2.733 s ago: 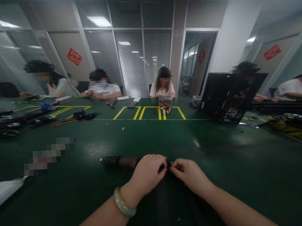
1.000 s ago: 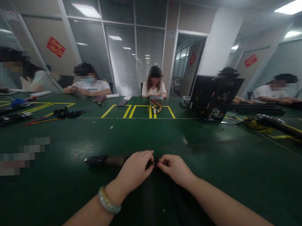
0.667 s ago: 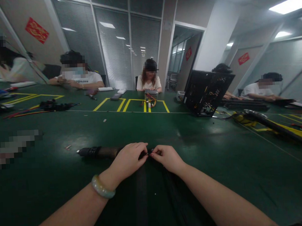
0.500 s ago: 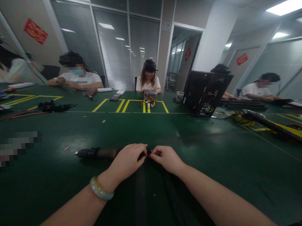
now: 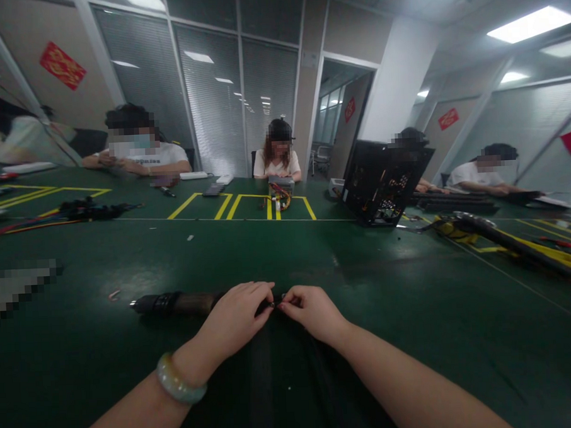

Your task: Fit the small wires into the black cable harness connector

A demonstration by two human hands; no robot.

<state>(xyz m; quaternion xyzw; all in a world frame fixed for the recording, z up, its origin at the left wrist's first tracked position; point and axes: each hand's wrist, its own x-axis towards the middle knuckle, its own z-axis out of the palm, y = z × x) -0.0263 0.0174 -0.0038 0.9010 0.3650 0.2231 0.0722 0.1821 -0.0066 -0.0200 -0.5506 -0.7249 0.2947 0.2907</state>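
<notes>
Both my hands meet over the green table (image 5: pixel 202 255), fingertips nearly touching. My left hand (image 5: pixel 242 313), with a pale bangle (image 5: pixel 179 379) on its wrist, is closed on a small dark piece too small to name. My right hand (image 5: pixel 313 310) pinches at the same spot; what lies between its fingers is hidden. A dark cylindrical tool with a silver tip (image 5: pixel 166 303) lies on its side at the left, its right end passing behind my left hand.
A black perforated case (image 5: pixel 383 181) stands at the back right. Cables (image 5: pixel 81 210) lie at the left, a black and yellow item (image 5: pixel 518 241) at the right. Across the table a person (image 5: pixel 276 157) sits behind a box with coloured wires (image 5: pixel 281 189); other people sit at both sides.
The view has shifted slightly, so the scene sits a little lower and further left. My hands keep almost the same closed pose, fingertips together.
</notes>
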